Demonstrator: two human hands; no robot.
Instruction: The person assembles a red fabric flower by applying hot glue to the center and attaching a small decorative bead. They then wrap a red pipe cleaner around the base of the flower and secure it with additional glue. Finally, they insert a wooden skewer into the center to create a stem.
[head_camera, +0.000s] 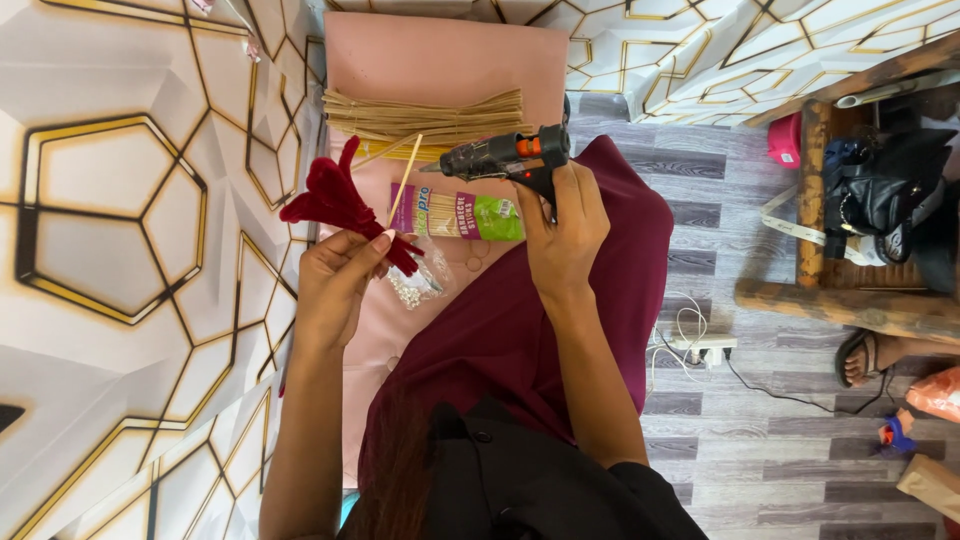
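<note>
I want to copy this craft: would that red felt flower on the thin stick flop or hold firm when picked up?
The red felt flower probably weighs little: the left hand pinches it with fingertips. Its petals look soft and may bend. The thin wooden stick looks stiff yet likely snaps easily.

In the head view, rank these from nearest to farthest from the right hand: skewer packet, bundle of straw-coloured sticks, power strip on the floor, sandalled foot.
From the right hand holding the glue gun:
1. Skewer packet, just left of it.
2. Bundle of sticks, up-left.
3. Power strip, lower right on the floor.
4. Sandalled foot, far right.
</note>
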